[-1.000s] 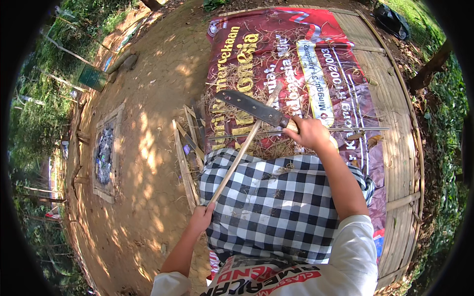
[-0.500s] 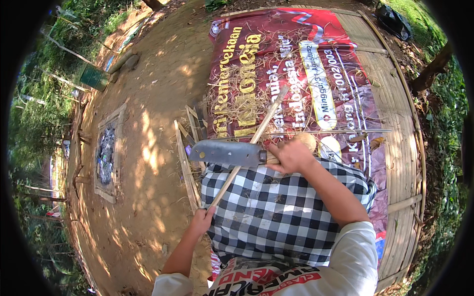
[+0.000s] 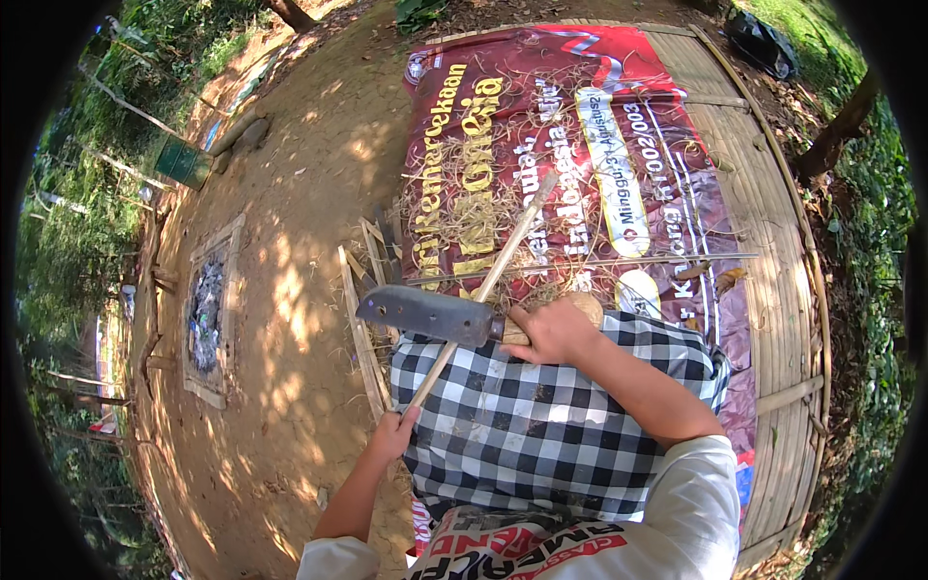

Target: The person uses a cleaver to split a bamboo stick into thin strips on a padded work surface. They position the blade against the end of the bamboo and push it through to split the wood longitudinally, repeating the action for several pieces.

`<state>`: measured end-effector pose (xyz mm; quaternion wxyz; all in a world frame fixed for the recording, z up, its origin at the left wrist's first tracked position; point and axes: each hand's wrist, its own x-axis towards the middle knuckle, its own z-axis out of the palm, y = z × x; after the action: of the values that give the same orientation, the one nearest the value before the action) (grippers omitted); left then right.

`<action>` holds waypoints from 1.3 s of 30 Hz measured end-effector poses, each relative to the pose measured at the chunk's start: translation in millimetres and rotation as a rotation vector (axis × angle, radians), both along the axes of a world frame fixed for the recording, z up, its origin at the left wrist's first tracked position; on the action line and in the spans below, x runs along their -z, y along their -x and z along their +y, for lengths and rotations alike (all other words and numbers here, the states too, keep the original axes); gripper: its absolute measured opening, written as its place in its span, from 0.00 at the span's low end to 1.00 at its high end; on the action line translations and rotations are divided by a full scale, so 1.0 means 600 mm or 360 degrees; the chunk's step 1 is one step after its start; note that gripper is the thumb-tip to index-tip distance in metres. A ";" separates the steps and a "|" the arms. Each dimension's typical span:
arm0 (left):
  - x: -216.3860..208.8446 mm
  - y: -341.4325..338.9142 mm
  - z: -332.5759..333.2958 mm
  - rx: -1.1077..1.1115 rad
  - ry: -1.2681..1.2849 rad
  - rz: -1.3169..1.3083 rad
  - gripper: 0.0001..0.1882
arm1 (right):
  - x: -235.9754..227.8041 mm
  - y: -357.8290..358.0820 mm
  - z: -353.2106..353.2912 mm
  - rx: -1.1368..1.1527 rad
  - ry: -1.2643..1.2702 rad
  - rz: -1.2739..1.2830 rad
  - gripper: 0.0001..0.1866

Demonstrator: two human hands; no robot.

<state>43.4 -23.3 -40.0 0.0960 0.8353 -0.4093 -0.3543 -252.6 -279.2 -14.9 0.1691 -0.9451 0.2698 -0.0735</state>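
Note:
My right hand [image 3: 559, 332] is closed round the wooden handle of a broad machete [image 3: 425, 315], whose dark blade points left. The blade lies across a long, pale wooden stick [image 3: 512, 240]. Around the near end of that stick my left hand [image 3: 394, 433] is wrapped, and the stick slants away to the upper right over a red banner. Beneath both hands, a black-and-white checked cloth [image 3: 522, 416] covers my lap. Curly pale shavings [image 3: 464, 193] are scattered over the banner. A thin rod [image 3: 657, 258] lies crosswise beyond the machete.
The red printed banner [image 3: 638, 77] is spread on a bamboo slat platform [image 3: 764, 319]. Several split wood strips [image 3: 360, 333] lean at its left edge. On the dirt ground [image 3: 290, 193] at left is a framed ash pit [image 3: 208, 304]. A green bin [image 3: 182, 161] stands farther off.
My right hand has drawn the machete slightly nearer and to the left along the stick. My left hand keeps its grip with hardly any movement.

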 end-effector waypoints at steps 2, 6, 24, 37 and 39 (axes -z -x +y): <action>-0.007 0.009 -0.001 -0.0012 0.0038 0.0025 0.36 | 0.027 0.016 -0.023 -0.0080 0.0133 -0.0123 0.32; 0.002 -0.002 0.006 0.0019 0.0106 0.0181 0.37 | 0.000 0.088 -0.125 0.0762 -0.0040 0.0044 0.33; -0.001 -0.001 -0.026 0.0130 0.0016 0.0097 0.38 | 0.010 0.092 -0.134 0.0969 0.0131 -0.0033 0.34; 0.021 -0.025 0.006 0.0094 -0.0018 0.0137 0.37 | 0.010 0.006 0.010 -0.0012 0.0221 -0.0029 0.33; 0.020 -0.031 0.011 0.0070 -0.0011 0.0194 0.37 | 0.025 0.031 -0.029 0.0053 0.0293 0.0002 0.34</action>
<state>62.0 -16.8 -52.2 0.1100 0.8034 -0.4196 -0.4079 -270.9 -296.4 -29.9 0.0801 -0.9520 0.2778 -0.1004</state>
